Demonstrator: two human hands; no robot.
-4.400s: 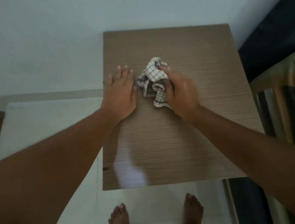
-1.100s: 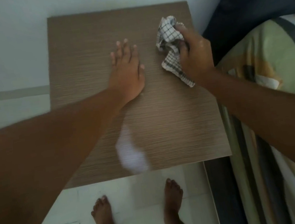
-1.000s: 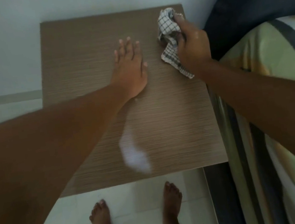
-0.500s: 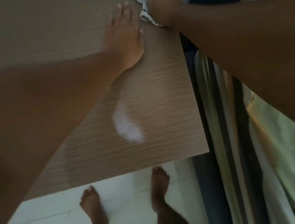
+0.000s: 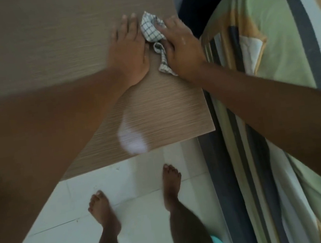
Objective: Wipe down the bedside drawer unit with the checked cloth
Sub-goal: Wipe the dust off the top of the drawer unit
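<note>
Wood-grain laminate fills the upper left: the top of the drawer unit (image 5: 45, 44), standing on pale floor tiles (image 5: 143, 184) with a striped bed (image 5: 270, 67) close against its right side. Over the last few seconds the checked cloth (image 5: 151, 29) has travelled from the middle of the unit's top to its right edge. It now sits bunched there, drawn back from the far corner it reached a moment ago. The right hand (image 5: 182, 48) grips it, fingers curled over the wad, with a loose tail trailing toward the unit's near edge. The left hand (image 5: 128, 50) lies flat with straight fingers on the unit, just left of the cloth, holding nothing. The right strip looks covered — the left half, the near edge by the glare patch (image 5: 131, 139), and the sides likely remain.
</note>
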